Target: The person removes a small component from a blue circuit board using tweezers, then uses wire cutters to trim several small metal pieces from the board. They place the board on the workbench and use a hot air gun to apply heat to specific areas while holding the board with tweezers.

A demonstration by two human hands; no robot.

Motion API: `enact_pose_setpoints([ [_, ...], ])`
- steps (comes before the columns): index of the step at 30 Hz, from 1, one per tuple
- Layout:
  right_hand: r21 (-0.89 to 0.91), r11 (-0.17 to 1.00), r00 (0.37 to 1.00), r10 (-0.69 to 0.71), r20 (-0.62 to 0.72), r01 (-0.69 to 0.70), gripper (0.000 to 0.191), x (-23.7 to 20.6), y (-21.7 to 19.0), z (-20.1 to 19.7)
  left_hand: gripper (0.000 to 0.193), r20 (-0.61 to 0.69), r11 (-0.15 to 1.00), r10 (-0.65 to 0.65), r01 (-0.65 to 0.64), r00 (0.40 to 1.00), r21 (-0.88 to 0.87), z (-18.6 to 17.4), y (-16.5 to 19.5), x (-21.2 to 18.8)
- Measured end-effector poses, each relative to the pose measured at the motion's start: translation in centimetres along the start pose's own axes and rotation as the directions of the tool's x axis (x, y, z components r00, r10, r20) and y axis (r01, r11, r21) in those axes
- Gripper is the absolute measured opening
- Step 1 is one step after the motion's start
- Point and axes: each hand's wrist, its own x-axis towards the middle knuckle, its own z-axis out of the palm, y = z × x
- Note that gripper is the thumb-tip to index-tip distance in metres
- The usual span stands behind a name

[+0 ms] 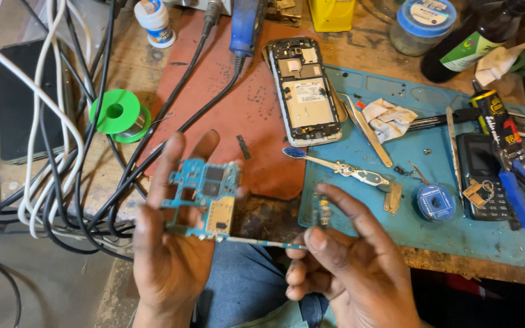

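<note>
I see L hand (168,255) fingers gripping blue board (205,197); R hand (350,267) fingers pinch thin tool (262,242), tip touching board's lower edge, above desk (123,61) w/ opened phone (305,91).

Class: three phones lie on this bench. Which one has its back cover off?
The white-framed phone on the red mat: its insides are exposed. The keypad phone and the dark slab phone look closed.

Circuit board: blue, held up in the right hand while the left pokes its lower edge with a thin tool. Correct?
Hands are swapped. The head view shows the left hand holding the blue circuit board, and the right hand poking its lower edge with the thin tool.
</note>
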Motion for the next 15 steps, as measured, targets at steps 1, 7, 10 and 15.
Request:
enact_pose_setpoints([
  [1,0.009,1.0,0.999,0.028,-0.018,-0.028,0.061,0.2,0.4,-0.5,0.1,0.016,1.0,0.013,-0.014,1.0,0.013,0.3,0.0,-0.1],
  [7,-0.028,0.993,0.99,0.115,-0.086,-0.118,0.058,0.0,0.6,-1.7,0.104,0.042,0.997,0.03,-0.027,0.999,-0.07,1.3,-1.4,-0.3],
  [10,-0.374,0.923,0.984,-0.139,-0.108,0.089,0.061,0.1,-1.7,-1.6,0.095,-0.021,0.989,-0.032,0.029,0.999,-0.142,1.4,-2.3,-0.5],
  [15,-0.998,0.031,0.729,-0.684,0.018,0.053,0.03,4.4,-5.7,-2.2,0.09,-0.045,0.975,-0.066,0.055,0.997,-0.215,1.4,-3.0,-0.6],
])
